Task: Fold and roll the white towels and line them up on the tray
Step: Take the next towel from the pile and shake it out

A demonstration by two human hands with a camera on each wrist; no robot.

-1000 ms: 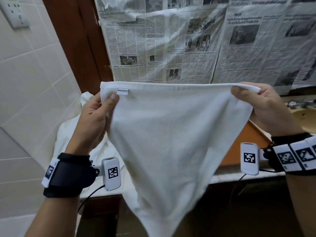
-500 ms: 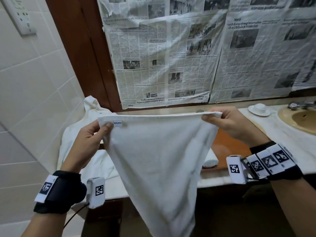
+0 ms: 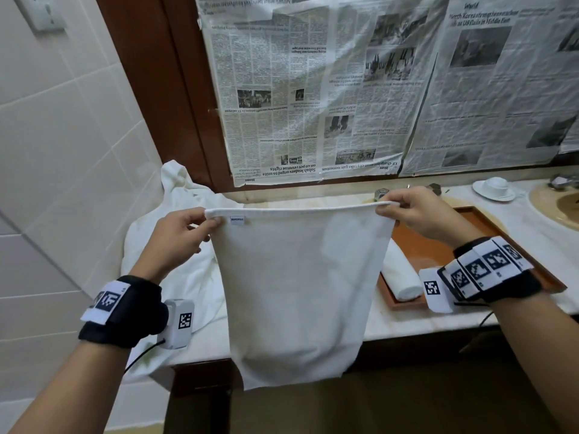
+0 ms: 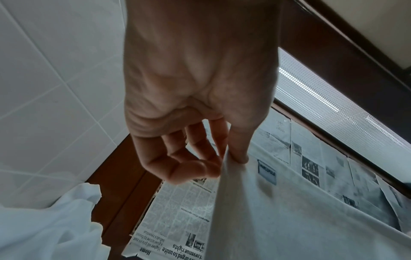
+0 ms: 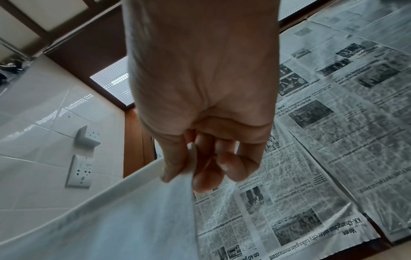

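Soft, light white cotton towel [image 3: 294, 292] hangs limp over the bench's front edge, its top corners pinched by left hand [image 3: 178, 239] and right hand [image 3: 423, 217]; best held at corners.

Towel [image 3: 297, 292] between the hands is matt white terry cloth; tray [image 3: 488, 233] by the right hand looks glossy orange-brown, wall tiles [image 3: 62, 136] shiny.

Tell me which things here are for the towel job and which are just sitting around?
For the job:
held towel, pinched at its top corners by left hand and right hand
rolled towel
tray
towel pile

Just lying about:
white dish
sink
newspapers
wall socket
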